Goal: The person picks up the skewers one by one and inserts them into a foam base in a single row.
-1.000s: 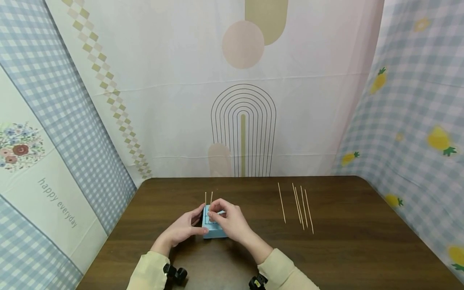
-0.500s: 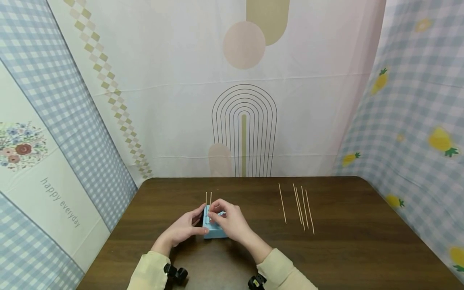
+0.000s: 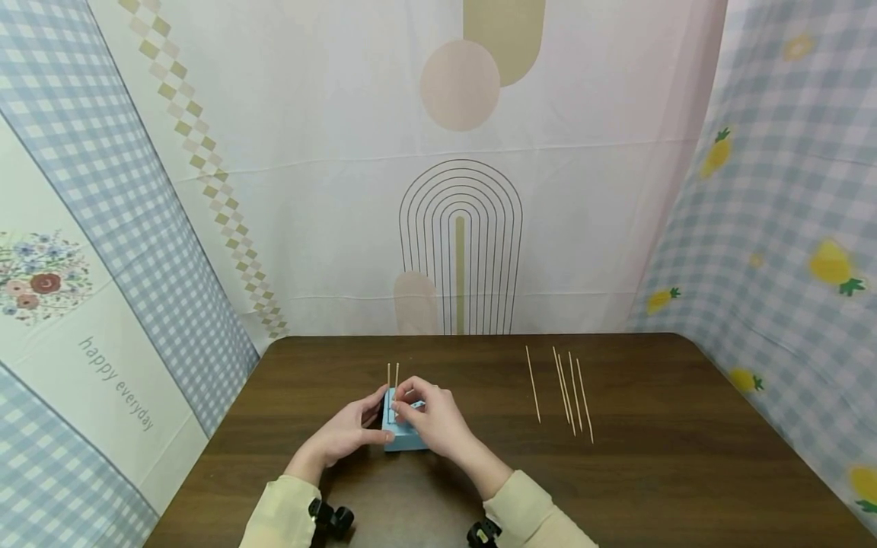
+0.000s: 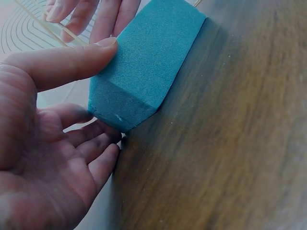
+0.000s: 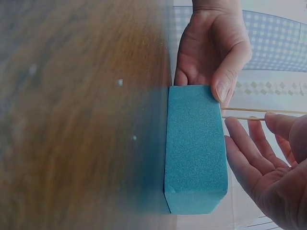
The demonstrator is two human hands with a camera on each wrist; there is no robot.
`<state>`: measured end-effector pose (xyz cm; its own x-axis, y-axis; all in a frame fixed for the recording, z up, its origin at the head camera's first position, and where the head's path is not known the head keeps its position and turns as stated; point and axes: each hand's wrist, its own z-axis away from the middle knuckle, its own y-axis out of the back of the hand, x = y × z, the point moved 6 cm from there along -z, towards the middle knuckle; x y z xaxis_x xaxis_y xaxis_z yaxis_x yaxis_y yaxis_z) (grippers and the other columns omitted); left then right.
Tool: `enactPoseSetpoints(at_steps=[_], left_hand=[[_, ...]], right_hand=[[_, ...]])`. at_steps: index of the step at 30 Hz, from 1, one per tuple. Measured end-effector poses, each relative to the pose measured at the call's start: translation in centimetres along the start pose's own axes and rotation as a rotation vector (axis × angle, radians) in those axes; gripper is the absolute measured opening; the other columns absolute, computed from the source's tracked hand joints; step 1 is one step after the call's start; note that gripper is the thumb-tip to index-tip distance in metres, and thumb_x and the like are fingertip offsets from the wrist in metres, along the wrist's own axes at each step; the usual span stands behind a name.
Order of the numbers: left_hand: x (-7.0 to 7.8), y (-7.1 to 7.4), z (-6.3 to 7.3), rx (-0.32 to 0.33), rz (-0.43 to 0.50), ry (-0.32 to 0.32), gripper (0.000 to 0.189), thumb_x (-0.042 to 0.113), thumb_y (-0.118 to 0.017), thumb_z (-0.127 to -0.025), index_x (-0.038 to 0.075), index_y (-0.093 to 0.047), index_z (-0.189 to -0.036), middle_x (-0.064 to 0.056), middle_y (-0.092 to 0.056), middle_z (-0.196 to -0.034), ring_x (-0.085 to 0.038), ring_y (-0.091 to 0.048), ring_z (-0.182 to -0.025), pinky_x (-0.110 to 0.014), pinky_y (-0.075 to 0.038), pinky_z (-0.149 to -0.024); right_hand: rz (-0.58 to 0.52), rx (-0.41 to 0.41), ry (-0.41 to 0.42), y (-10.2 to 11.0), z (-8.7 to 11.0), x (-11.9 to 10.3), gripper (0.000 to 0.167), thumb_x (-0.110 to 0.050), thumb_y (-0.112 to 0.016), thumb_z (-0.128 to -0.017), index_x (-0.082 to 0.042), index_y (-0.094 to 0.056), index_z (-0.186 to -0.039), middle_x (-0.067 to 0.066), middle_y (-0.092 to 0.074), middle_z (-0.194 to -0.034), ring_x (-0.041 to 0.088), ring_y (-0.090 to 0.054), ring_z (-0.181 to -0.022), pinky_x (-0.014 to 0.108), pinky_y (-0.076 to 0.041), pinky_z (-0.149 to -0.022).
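Observation:
A blue foam-like block (image 3: 406, 441) sits on the table between both hands. My left hand (image 3: 346, 431) grips its left end, with the thumb on the near face, as the left wrist view shows on the block (image 4: 148, 52). Two thin wooden sticks stand up from the block's top. My right hand (image 3: 437, 418) pinches one stick (image 3: 397, 374) between thumb and forefinger, close above the block. Beside it the other stick (image 3: 388, 374) stands untouched. In the right wrist view the pinched stick (image 5: 244, 118) meets the block (image 5: 196, 143); the right hand hides part of the top.
Several loose wooden sticks (image 3: 572, 396) lie on the brown table (image 3: 658, 472) to the right, one of them, a single stick (image 3: 533, 384), a little apart. A patterned cloth (image 3: 329, 228) hangs behind the table's far edge.
The top of the pinched stick has shifted slightly left, nearer the other stick and more upright. Both hands keep nearly the same place.

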<state>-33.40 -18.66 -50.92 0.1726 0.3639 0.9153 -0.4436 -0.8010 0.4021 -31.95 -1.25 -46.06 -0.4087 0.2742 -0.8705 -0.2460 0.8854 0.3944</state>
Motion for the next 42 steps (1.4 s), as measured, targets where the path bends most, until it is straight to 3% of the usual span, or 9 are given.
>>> enactPoseSetpoints(at_steps=[15,31,38,42], left_hand=[[0.0,0.0,0.0,-0.008,0.03,0.006,0.099,0.018,-0.081,-0.096,-0.005,-0.018,-0.168,-0.026,-0.022,-0.173,-0.046,-0.026,-0.158,-0.059,-0.025,-0.125],[-0.1,0.1,-0.1,-0.008,0.022,-0.006,0.1,0.019,-0.082,-0.095,-0.006,-0.017,-0.168,-0.027,-0.02,-0.174,-0.047,-0.025,-0.158,-0.058,-0.024,-0.126],[-0.2,0.1,-0.1,0.004,-0.006,0.005,0.102,0.023,-0.084,-0.094,-0.005,-0.02,-0.168,-0.027,-0.021,-0.173,-0.046,-0.028,-0.157,-0.058,-0.026,-0.125],[-0.2,0.1,-0.1,0.019,-0.024,0.016,0.102,0.024,-0.084,-0.093,-0.003,-0.021,-0.168,-0.025,-0.022,-0.174,-0.045,-0.028,-0.157,-0.058,-0.026,-0.126]], right_hand=[[0.022,-0.003,-0.006,0.0,0.1,0.1,0.006,-0.017,-0.073,-0.104,-0.013,-0.07,-0.107,0.0,-0.078,-0.099,0.017,-0.078,-0.083,0.03,-0.059,-0.075],[0.028,-0.02,-0.07,0.5,0.0,0.9,0.019,-0.016,-0.079,-0.1,-0.015,-0.07,-0.117,-0.003,-0.078,-0.102,0.016,-0.076,-0.089,0.039,-0.063,-0.082],[-0.053,-0.015,-0.125,2.0,0.0,1.6,0.025,-0.019,-0.077,-0.101,-0.009,-0.07,-0.124,0.002,-0.078,-0.104,0.017,-0.078,-0.086,0.036,-0.063,-0.081],[-0.117,-0.003,-0.121,4.0,0.2,1.8,0.029,-0.019,-0.073,-0.104,-0.007,-0.068,-0.13,0.01,-0.077,-0.109,0.025,-0.078,-0.092,0.043,-0.064,-0.083]])
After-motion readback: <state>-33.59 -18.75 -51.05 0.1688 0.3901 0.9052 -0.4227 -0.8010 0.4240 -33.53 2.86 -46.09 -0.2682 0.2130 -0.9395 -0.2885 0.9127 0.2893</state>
